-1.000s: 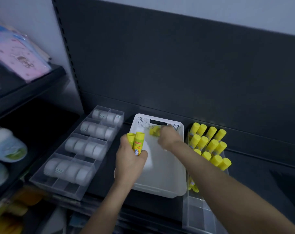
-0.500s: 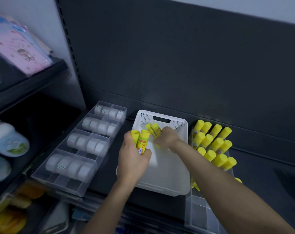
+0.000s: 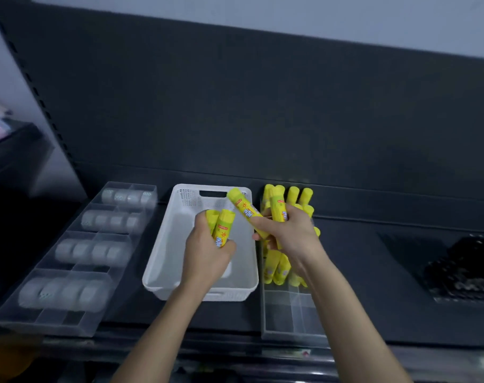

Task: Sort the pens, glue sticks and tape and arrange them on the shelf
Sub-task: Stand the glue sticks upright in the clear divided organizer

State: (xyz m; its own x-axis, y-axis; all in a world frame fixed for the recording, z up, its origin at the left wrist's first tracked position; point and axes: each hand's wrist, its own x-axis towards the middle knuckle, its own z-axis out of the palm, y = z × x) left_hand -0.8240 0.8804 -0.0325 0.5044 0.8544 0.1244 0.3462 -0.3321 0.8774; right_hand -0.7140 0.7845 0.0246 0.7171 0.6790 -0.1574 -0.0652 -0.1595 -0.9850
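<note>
My left hand [image 3: 206,254] grips two yellow glue sticks [image 3: 221,226] upright over the white basket [image 3: 163,261]. My right hand [image 3: 289,234] holds two more glue sticks [image 3: 245,210], one slanting over the basket's right rim, the other pointing up. Behind and below that hand, a clear divided tray [image 3: 288,316] holds several yellow glue sticks [image 3: 300,196]. To the left, a clear divided tray [image 3: 46,319] holds rows of tape rolls [image 3: 93,251]. A dark tray of black pens [image 3: 469,269] sits far right.
Everything rests on a dark shelf [image 3: 373,272] with a dark back panel. The front compartments of the glue stick tray hold nothing. Another shelf unit stands at the far left, blurred. Lower shelves with goods show faintly below the front edge.
My right hand has lifted out of the basket with two glue sticks and moved right, toward the glue stick tray. The view has shifted right; my left hand keeps its sticks.
</note>
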